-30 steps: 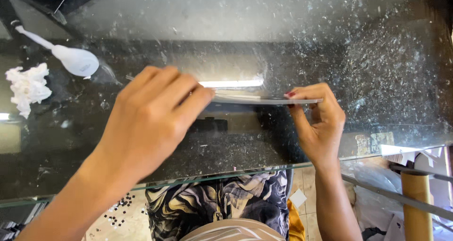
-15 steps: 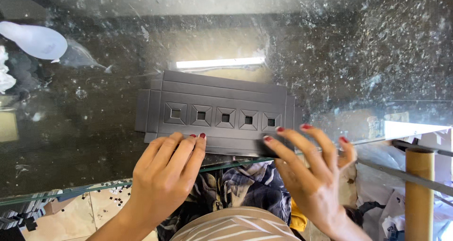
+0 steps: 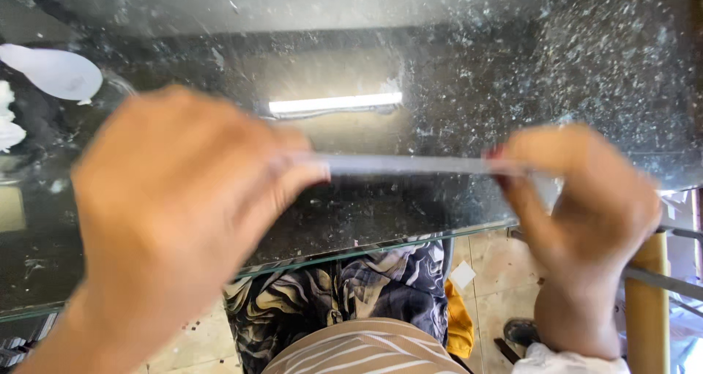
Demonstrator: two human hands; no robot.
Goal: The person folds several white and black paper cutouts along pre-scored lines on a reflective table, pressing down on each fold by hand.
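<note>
Grey flat panel [image 3: 410, 164], seen edge-on as a thin strip, hangs in the air between my two hands above the glass table [image 3: 512, 74], roughly over its middle. My left hand [image 3: 176, 220] is blurred, its fingers curled together and pinched on the left end of the strip; my right hand [image 3: 586, 213] clamps the right end, the fingertips [image 3: 505, 158] closed over the edge. As far as I can judge, the panel is lifted off the glass and turned on its edge, with nothing set down yet; what remains I cannot read from this view. Outward, a white balloon-like bulb [image 3: 51, 70] lies at the far left with a crumpled white wad [image 3: 9, 129] beside it. I see no container anywhere on the speckled glass. Below the near edge show patterned fabric [image 3: 344, 293] and a wooden post [image 3: 648, 308].
</note>
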